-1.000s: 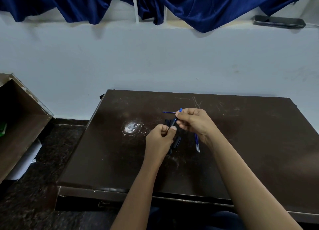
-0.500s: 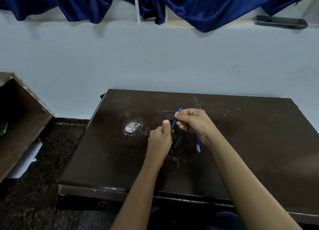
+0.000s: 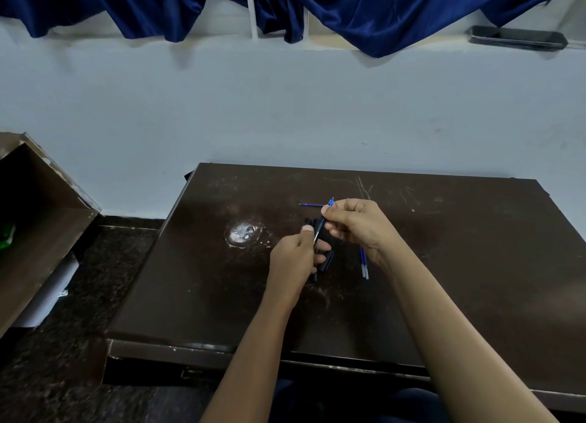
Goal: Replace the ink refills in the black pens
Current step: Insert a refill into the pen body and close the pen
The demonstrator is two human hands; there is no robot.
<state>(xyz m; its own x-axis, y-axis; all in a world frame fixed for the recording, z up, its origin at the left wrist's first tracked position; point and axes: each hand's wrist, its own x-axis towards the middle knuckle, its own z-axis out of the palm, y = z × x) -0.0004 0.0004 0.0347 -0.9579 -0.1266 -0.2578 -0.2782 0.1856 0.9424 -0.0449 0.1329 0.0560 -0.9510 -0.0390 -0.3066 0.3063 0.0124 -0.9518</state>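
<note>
Over the middle of the dark table [image 3: 190, 295] the left hand [image 3: 293, 257] curls round a black pen [image 3: 318, 232], thumb up along the barrel. Loose black pen pieces [image 3: 327, 262] lie just under it, and two blue refills [image 3: 363, 265] lie to the right. Just beyond, the right hand [image 3: 358, 226] pinches the pen's top, where a blue tip [image 3: 330, 202] pokes out. Farther off lies a lone refill [image 3: 309, 204]

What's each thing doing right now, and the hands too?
Left hand, grips black pen barrel.
Right hand, pinches blue refill sticking out of barrel.
Spare refills, lying side by side on table.
Single refill, lying flat, apart.
Black pen pieces, loose on table.
</note>
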